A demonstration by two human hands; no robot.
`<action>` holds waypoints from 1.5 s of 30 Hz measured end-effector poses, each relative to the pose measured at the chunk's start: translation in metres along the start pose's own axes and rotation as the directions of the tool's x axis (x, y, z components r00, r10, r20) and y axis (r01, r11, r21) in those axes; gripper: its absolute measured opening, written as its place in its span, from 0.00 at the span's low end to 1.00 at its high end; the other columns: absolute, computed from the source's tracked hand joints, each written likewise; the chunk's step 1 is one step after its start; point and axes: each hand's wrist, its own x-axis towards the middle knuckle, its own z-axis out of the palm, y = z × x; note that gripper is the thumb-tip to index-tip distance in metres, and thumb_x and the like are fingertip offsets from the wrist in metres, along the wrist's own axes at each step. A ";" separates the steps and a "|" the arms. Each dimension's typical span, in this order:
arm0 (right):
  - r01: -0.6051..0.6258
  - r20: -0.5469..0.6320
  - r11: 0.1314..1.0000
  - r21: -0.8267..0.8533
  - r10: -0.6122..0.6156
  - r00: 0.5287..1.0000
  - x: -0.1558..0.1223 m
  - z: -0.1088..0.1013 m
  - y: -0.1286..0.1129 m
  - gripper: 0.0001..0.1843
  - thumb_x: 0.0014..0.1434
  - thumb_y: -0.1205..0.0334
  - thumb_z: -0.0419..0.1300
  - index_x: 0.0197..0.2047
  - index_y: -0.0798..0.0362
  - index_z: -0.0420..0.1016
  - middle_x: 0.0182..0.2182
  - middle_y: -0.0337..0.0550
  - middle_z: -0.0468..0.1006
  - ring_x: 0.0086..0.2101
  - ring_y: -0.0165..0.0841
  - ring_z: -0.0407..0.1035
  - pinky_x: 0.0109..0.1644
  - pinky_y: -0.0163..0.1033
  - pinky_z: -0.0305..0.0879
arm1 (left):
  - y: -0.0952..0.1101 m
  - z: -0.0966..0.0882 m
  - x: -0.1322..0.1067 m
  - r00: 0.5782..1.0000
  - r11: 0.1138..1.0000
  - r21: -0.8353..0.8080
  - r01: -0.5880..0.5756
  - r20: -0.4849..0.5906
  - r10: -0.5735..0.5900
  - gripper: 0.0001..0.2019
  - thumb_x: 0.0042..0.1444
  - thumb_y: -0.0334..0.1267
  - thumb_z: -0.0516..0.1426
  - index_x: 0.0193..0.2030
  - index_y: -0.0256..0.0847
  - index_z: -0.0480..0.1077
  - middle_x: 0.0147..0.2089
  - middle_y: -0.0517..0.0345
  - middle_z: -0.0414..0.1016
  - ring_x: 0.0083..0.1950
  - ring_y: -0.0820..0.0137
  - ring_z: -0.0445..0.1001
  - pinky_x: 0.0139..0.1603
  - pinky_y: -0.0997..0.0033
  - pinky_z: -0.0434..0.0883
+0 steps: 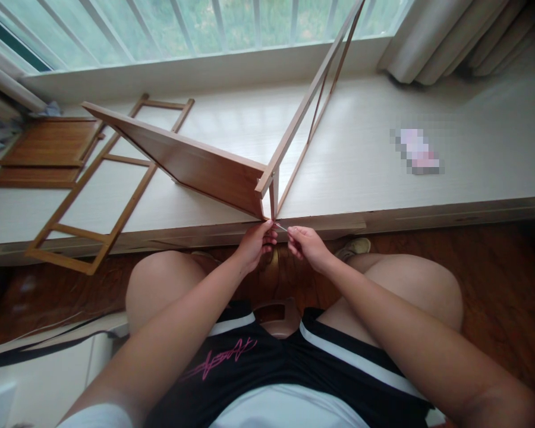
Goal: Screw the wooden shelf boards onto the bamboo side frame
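Note:
A bamboo shelf board [191, 163] stands tilted on the white window ledge [361, 160], joined at its near corner to an upright bamboo side frame [310, 98]. My left hand [257, 242] is closed at that near corner, fingertips pinched on the bottom of the joint. My right hand [307, 245] is closed just right of it, pinching a thin metal tool [282, 227], probably a hex key, whose tip points at the joint. Both hands hover above my knees at the ledge's front edge.
A ladder-like bamboo frame [102, 196] lies flat on the ledge to the left, overhanging its edge. Two more bamboo boards [49, 148] are stacked at the far left. A blurred small item [415, 150] lies at the right. Curtains [455, 35] hang at the back right.

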 end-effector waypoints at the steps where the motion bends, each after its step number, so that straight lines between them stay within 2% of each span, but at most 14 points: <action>1: -0.019 0.018 0.999 0.027 0.018 1.000 0.000 0.000 0.000 0.23 0.63 0.38 0.49 0.28 0.49 0.57 0.15 0.32 0.63 0.14 0.27 0.52 0.17 0.33 0.45 | 0.000 0.000 0.000 1.000 1.000 -0.003 0.000 0.000 0.000 0.17 0.54 0.52 0.62 0.39 0.39 0.76 0.32 0.60 0.73 0.28 0.78 0.70 0.24 0.79 0.61; 5: -0.058 0.066 0.995 0.086 0.052 0.996 0.000 -0.002 -0.003 0.24 0.61 0.36 0.50 0.28 0.49 0.56 0.16 0.32 0.63 0.14 0.26 0.53 0.17 0.32 0.47 | 0.000 0.000 0.000 1.000 1.000 -0.017 0.003 0.010 -0.003 0.17 0.53 0.52 0.62 0.39 0.39 0.76 0.32 0.60 0.73 0.28 0.78 0.70 0.25 0.79 0.61; 9: -0.040 0.038 0.997 0.071 0.037 0.999 0.000 -0.002 -0.004 0.25 0.61 0.36 0.51 0.28 0.49 0.57 0.15 0.32 0.64 0.14 0.26 0.52 0.17 0.32 0.46 | 0.000 0.000 0.000 1.000 0.999 -0.031 0.013 0.014 -0.012 0.17 0.53 0.52 0.62 0.39 0.39 0.76 0.32 0.59 0.73 0.28 0.78 0.70 0.25 0.79 0.61; 14: 0.051 -0.050 0.998 -0.048 -0.053 0.997 -0.001 -0.003 -0.005 0.24 0.62 0.39 0.53 0.26 0.50 0.58 0.15 0.33 0.64 0.15 0.26 0.53 0.20 0.33 0.48 | 0.000 0.000 0.000 1.000 0.999 -0.042 0.026 0.009 -0.026 0.17 0.53 0.52 0.62 0.38 0.39 0.76 0.32 0.60 0.73 0.28 0.78 0.70 0.26 0.79 0.61; 18: 0.126 -0.095 0.973 -0.192 -0.147 0.985 -0.005 -0.004 -0.007 0.23 0.64 0.42 0.55 0.25 0.51 0.62 0.17 0.34 0.66 0.20 0.28 0.57 0.28 0.34 0.54 | 0.001 0.001 0.000 1.000 0.999 -0.045 0.026 0.006 -0.026 0.17 0.53 0.51 0.63 0.39 0.38 0.76 0.31 0.60 0.73 0.28 0.78 0.70 0.25 0.79 0.61; 21: 0.191 -0.086 0.892 -0.410 -0.246 0.965 -0.008 -0.005 -0.007 0.21 0.67 0.47 0.53 0.26 0.51 0.65 0.19 0.35 0.67 0.23 0.29 0.60 0.32 0.35 0.53 | 0.002 0.002 -0.001 1.000 0.999 -0.042 0.024 0.013 -0.023 0.17 0.53 0.51 0.62 0.40 0.38 0.76 0.31 0.60 0.72 0.28 0.79 0.70 0.25 0.79 0.61; 24: 0.233 -0.036 0.736 -0.636 -0.330 0.943 -0.009 -0.006 -0.006 0.18 0.69 0.50 0.50 0.30 0.51 0.66 0.22 0.36 0.68 0.25 0.31 0.62 0.33 0.35 0.53 | 0.002 0.002 -0.001 1.000 0.999 -0.038 0.019 0.022 -0.018 0.18 0.54 0.51 0.62 0.41 0.38 0.77 0.31 0.60 0.71 0.28 0.79 0.70 0.25 0.80 0.61; 27: 0.204 -0.062 0.665 -0.718 -0.353 0.933 -0.010 -0.007 -0.006 0.17 0.69 0.51 0.50 0.33 0.50 0.67 0.23 0.37 0.69 0.26 0.31 0.63 0.34 0.35 0.53 | 0.001 0.001 -0.001 1.000 0.999 -0.038 0.017 0.026 -0.016 0.17 0.54 0.51 0.62 0.41 0.39 0.76 0.32 0.60 0.72 0.28 0.79 0.70 0.25 0.80 0.61; 32: 0.174 -0.109 0.673 -0.719 -0.357 0.928 -0.011 -0.008 -0.009 0.17 0.70 0.50 0.49 0.32 0.50 0.66 0.24 0.39 0.70 0.26 0.32 0.65 0.33 0.35 0.54 | 0.000 0.001 0.000 1.000 0.999 -0.042 0.020 0.017 -0.020 0.17 0.53 0.51 0.62 0.38 0.38 0.76 0.31 0.59 0.72 0.28 0.78 0.70 0.25 0.79 0.61; 45: 0.199 -0.072 0.629 -0.752 -0.379 0.923 -0.009 -0.008 -0.006 0.18 0.69 0.50 0.49 0.31 0.50 0.69 0.24 0.39 0.71 0.26 0.32 0.64 0.34 0.35 0.53 | 0.000 0.001 0.000 1.000 0.999 -0.046 0.025 0.018 -0.024 0.18 0.53 0.52 0.62 0.40 0.39 0.76 0.31 0.60 0.72 0.28 0.78 0.70 0.25 0.79 0.61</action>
